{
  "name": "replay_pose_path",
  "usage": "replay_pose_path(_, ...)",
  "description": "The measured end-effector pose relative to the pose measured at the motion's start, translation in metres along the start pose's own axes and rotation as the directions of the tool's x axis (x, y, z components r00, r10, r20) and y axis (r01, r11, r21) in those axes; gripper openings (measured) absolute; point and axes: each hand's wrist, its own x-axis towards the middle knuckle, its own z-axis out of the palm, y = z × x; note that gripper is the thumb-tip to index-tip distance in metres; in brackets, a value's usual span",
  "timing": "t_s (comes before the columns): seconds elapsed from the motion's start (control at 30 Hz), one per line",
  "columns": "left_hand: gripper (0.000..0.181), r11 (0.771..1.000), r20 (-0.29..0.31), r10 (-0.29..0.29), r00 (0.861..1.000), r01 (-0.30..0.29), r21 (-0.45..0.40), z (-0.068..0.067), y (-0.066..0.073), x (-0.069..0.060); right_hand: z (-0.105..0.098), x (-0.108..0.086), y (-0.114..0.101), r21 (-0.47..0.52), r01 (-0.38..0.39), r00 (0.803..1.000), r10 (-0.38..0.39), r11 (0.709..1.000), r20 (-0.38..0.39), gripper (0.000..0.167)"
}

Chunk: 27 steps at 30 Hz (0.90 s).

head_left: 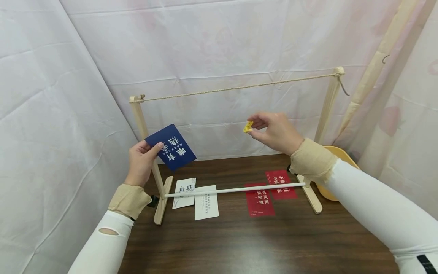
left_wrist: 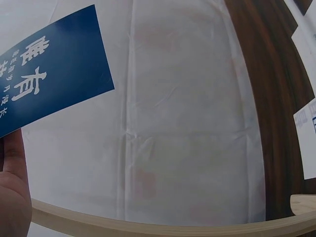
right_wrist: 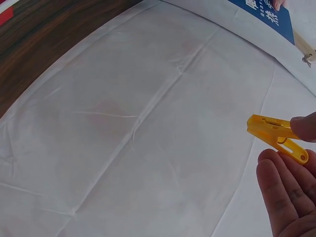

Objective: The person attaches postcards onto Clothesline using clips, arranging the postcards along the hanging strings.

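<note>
My left hand (head_left: 141, 163) pinches a dark blue card (head_left: 176, 152) with white characters, thumb on its printed face, beside the left wooden post. In the left wrist view the blue card (left_wrist: 64, 74) stands out past the fingers. My right hand (head_left: 278, 131) holds a small yellow clothespin (head_left: 248, 126) between thumb and fingers. Seen from the right wrist, the clothespin (right_wrist: 276, 136) points left, its jaws appearing closed with nothing between them. Both hands are raised below a twine line (head_left: 236, 88), and neither touches it.
Two wooden posts (head_left: 330, 102) carry the twine, and a white rod (head_left: 232, 189) joins them low down. On the brown table (head_left: 219, 243) lie two white cards (head_left: 207, 207) at left and two red cards (head_left: 259, 205) at right. A yellow container (head_left: 338, 152) stands behind the right arm.
</note>
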Motion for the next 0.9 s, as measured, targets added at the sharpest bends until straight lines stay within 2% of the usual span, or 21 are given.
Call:
replay_pose_path(0.4,0.026,0.999,0.021,0.027,0.999,-0.026,-0.046,0.004,0.014,0.005,0.002,0.01,-0.016,0.02,0.064,0.998,-0.064,0.998,0.006,0.024)
replay_pose_path(0.7,0.017,0.999,0.023,0.042,0.999,-0.042,-0.005,0.004,0.029,0.01,0.004,0.017,-0.027,0.018,0.108,0.994,-0.108,0.994,-0.002,0.025)
replay_pose_path(0.9,0.015,0.998,0.021,0.058,0.998,-0.058,-0.026,0.005,0.034,0.013,0.006,0.023,-0.031,0.018,0.125,0.992,-0.125,0.992,-0.008,0.026)
